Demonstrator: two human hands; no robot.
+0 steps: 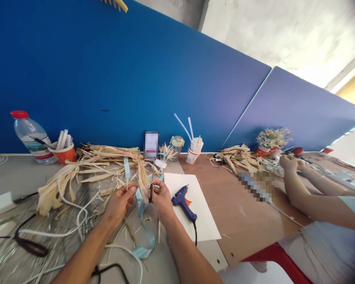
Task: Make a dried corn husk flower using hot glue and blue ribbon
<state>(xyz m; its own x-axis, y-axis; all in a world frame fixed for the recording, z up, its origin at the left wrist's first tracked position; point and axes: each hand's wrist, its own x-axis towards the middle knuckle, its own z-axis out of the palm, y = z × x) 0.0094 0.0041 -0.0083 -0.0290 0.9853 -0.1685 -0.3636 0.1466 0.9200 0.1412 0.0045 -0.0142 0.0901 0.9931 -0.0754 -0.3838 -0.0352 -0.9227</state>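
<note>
My left hand (124,200) is closed, thumb against fingers, at the edge of a light-blue ribbon (148,240) that hangs down and curls on the table. Between my hands a dried corn husk strip (142,175) stands upright, its lower end by the ribbon. My right hand (160,197) is wrapped round black-handled scissors (150,192), whose narrow blades point upward beside the husk. The fingers partly cover where husk and ribbon meet. To the right, a blue glue gun (183,202) lies on a white paper sheet (205,225).
Dried husks (59,185) and white cords (56,233) clutter the left. Behind stand a bottle (32,134), an orange cup (64,153), a phone (151,145), a jar (176,146) and a cup with sticks (192,154). At right, another person's arms (301,185) work near husk flowers (273,139).
</note>
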